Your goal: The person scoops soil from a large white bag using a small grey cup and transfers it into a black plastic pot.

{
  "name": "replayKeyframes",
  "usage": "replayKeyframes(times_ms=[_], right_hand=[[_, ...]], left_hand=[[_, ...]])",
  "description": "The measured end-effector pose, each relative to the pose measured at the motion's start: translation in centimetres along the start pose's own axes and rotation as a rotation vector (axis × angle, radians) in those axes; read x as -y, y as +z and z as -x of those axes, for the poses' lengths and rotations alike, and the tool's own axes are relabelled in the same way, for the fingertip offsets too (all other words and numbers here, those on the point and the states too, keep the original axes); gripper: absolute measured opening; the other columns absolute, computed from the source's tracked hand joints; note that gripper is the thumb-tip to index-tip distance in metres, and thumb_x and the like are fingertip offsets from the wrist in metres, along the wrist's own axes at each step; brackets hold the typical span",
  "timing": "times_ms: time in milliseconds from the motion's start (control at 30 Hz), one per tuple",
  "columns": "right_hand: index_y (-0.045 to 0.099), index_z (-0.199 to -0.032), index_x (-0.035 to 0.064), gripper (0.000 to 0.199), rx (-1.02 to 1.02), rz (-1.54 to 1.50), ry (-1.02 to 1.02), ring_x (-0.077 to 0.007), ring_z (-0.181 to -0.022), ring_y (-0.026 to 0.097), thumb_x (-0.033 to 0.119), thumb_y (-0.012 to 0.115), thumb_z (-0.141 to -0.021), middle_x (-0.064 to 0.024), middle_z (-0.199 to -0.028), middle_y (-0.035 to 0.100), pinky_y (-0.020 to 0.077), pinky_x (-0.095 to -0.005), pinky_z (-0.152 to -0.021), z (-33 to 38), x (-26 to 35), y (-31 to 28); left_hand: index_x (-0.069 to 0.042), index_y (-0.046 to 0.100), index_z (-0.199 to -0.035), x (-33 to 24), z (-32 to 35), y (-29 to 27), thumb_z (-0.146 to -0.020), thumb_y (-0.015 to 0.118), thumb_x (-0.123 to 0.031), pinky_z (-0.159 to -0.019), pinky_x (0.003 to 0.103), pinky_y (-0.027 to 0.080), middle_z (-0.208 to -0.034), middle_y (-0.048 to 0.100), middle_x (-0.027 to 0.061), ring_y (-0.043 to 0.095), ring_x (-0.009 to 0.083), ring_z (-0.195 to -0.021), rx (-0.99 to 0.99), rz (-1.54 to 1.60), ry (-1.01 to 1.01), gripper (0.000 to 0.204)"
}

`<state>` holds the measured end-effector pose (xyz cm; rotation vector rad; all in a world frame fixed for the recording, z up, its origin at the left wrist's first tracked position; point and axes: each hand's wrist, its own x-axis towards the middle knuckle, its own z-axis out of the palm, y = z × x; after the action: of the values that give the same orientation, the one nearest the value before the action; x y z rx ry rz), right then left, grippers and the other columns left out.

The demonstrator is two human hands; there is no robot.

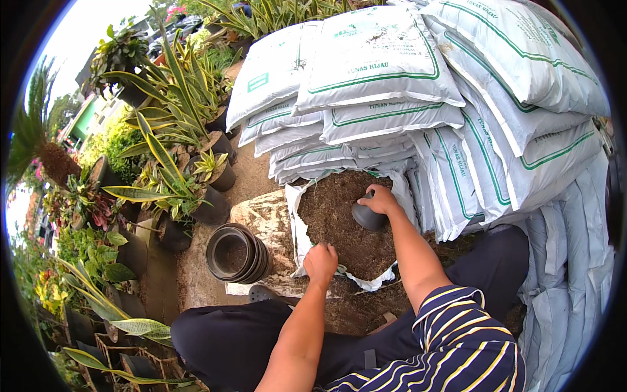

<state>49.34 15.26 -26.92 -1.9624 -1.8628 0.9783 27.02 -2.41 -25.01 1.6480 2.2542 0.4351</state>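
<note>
An opened white sack (298,225) full of brown soil (333,209) lies in front of me, its torn rim folded outward. My right hand (380,199) grips a small dark plastic pot (369,217), tilted against the soil at the sack's right side. The pot's mouth faces away, so I cannot tell what is in it. At the near left rim, my left hand (321,263) is closed on the sack's edge. Left of the sack stands a stack of round black pots (236,255), nested one in another; the top one shows a dark inside.
Piled white sacks with green lines (382,55) rise behind and to the right. Potted snake plants (176,85) and other potted plants line the left side. A dark shoe (262,293) shows near the pot stack, and my bent knees flank the sack.
</note>
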Motion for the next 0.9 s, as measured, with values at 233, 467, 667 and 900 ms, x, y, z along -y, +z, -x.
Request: replayKeyframes(times_ms=[233,467,667,900], right_hand=[[0.053,-0.139,0.0162,0.065,-0.097,0.317,-0.079,-0.0471,-0.137,0.043,0.044,0.079,-0.087,-0.0221,-0.145,0.047,0.0391,-0.0634,-0.11,9.2,6.2,4.4],[0.06,-0.129,0.0231,0.056,-0.709,0.469,-0.582,-0.0417,-0.126,0.05,0.034,0.081,-0.078,-0.015,-0.139,0.052,0.0398,-0.0637,-0.103,14.3,0.7,13.8],[0.066,-0.115,0.0199,0.043,-0.643,0.362,-0.636,-0.0366,-0.122,0.052,0.036,0.081,-0.078,-0.0102,-0.132,0.056,0.0426,-0.058,-0.102,9.8,3.3,11.1],[0.069,-0.119,0.0179,0.044,-0.368,0.26,-0.265,-0.0378,-0.127,0.053,0.043,0.079,-0.085,-0.0089,-0.133,0.058,0.0436,-0.0576,-0.105,4.6,4.9,7.2]], left_hand=[[0.001,0.076,-0.086,0.1,-0.6,0.2,-0.094,0.062,-0.028,-0.078,0.053,0.058,-0.087,0.074,0.026,0.074,0.0448,-0.084,-0.001,-0.005,-0.08,0.034],[0.0,0.078,-0.094,-1.2,-0.9,0.0,-0.094,0.063,-0.028,-0.082,0.052,0.058,-0.093,0.076,0.0244,0.074,0.0445,-0.09,-0.074,-0.004,-0.256,0.031],[-0.001,0.078,-0.1,-0.4,-0.8,-1.0,-0.098,0.062,-0.03,-0.088,0.054,0.056,-0.1,0.075,0.0256,0.072,0.0453,-0.098,-0.004,0.047,-0.345,0.032],[-0.003,0.077,-0.101,0.7,-0.1,-0.7,-0.098,0.062,-0.03,-0.088,0.052,0.056,-0.103,0.076,0.0231,0.073,0.0426,-0.099,0.069,0.008,-0.269,0.031]])
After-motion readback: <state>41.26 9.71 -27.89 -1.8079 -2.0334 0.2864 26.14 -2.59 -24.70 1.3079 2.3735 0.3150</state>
